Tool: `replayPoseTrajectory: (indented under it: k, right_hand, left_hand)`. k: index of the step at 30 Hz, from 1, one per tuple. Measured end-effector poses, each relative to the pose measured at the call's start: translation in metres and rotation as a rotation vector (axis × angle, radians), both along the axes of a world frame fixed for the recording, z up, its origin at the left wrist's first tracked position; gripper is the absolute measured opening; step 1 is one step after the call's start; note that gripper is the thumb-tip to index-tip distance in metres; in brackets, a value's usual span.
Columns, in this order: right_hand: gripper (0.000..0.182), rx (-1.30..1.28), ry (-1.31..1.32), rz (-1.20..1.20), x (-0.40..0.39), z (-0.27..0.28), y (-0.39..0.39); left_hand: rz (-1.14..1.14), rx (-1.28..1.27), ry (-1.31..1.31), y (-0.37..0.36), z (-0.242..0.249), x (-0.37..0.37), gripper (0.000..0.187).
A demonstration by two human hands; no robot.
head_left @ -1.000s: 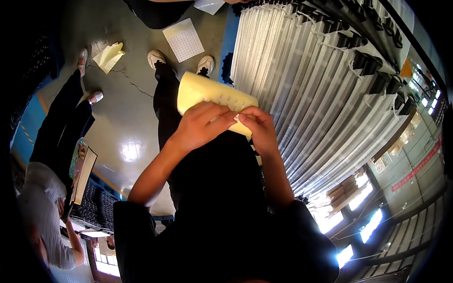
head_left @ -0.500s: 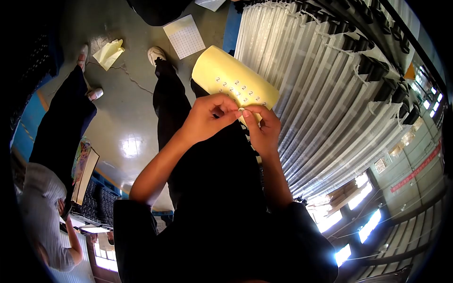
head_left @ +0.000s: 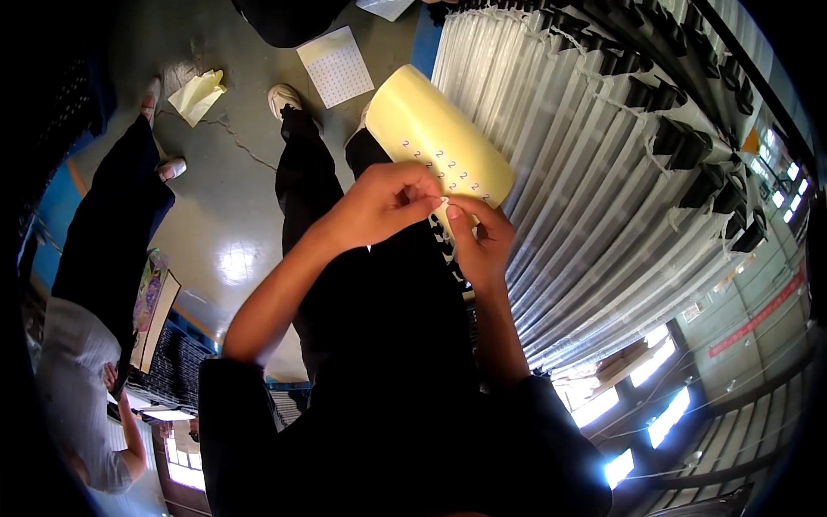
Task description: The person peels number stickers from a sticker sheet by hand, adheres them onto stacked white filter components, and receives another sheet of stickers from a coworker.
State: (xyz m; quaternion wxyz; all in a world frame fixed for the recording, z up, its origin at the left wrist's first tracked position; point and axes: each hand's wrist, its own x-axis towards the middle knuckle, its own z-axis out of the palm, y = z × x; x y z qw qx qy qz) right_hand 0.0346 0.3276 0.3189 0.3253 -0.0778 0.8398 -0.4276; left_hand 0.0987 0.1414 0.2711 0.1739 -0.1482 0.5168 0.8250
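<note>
A curled yellow sticker sheet point(head_left: 435, 121) printed with rows of small "2" marks stands in front of me, its lower edge at my fingers. My left hand point(head_left: 383, 207) comes in from the left, thumb and forefinger pinched at a tiny pale sticker point(head_left: 444, 201). Close against it, my right hand point(head_left: 484, 241) has thumb and forefinger pressed together at the sheet's lower edge. The fingertips of both hands nearly meet there. Which hand bears the sheet's weight I cannot tell. My dark-clothed legs lie beneath the hands.
Long pale pleated fabric lengths point(head_left: 551, 172) with black ends fill the right side. On the floor are a printed white sheet point(head_left: 336, 67) and a crumpled yellow paper point(head_left: 197, 96). A person in a grey top point(head_left: 77, 353) stands at the left near a box point(head_left: 155, 323).
The yellow sheet has shifted slightly up and right and is more tightly curled. My left hand has turned a little, its forearm moving left; both hands stay pinched together.
</note>
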Motion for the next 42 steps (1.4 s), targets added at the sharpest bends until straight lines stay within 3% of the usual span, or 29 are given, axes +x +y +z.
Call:
replayPoseTrajectory:
  k: [3,5,7,9,11,14,27,35,42]
  right_hand:
    - [0.018,0.029,-0.005,-0.050,-0.003,0.002,0.001]
    - [0.019,0.054,-0.013,-0.041,-0.006,0.002,0.005]
    - [0.018,0.092,-0.002,-0.012,-0.007,0.003,0.015]
    - [0.018,0.121,0.018,0.032,-0.008,0.003,0.023]
    - [0.019,0.195,0.005,0.056,-0.008,0.003,0.028]
    - [0.020,0.247,-0.013,0.077,-0.003,0.006,0.035]
    - [0.021,0.264,-0.207,0.072,0.003,-0.012,0.046]
    - [0.020,0.223,-0.165,0.092,-0.001,-0.015,0.044]
    - [0.020,0.240,-0.172,0.105,-0.001,-0.016,0.044]
  left_hand:
    - [0.077,-0.126,0.103,-0.021,-0.020,-0.038,0.009]
    - [0.271,-0.143,0.181,-0.041,-0.056,-0.085,0.010]
    - [0.383,-0.570,0.388,-0.060,-0.084,-0.141,0.007]
    - [0.525,-0.499,0.421,-0.062,-0.097,-0.196,0.011]
    - [0.504,-0.770,0.533,-0.062,-0.128,-0.236,0.011]
    - [0.509,-0.735,0.529,-0.055,-0.135,-0.267,0.013]
    - [0.474,-0.925,0.840,-0.048,-0.158,-0.311,0.010]
    - [0.303,-1.154,0.972,-0.053,-0.161,-0.323,0.014]
    - [0.508,-1.247,1.056,-0.045,-0.171,-0.328,0.021]
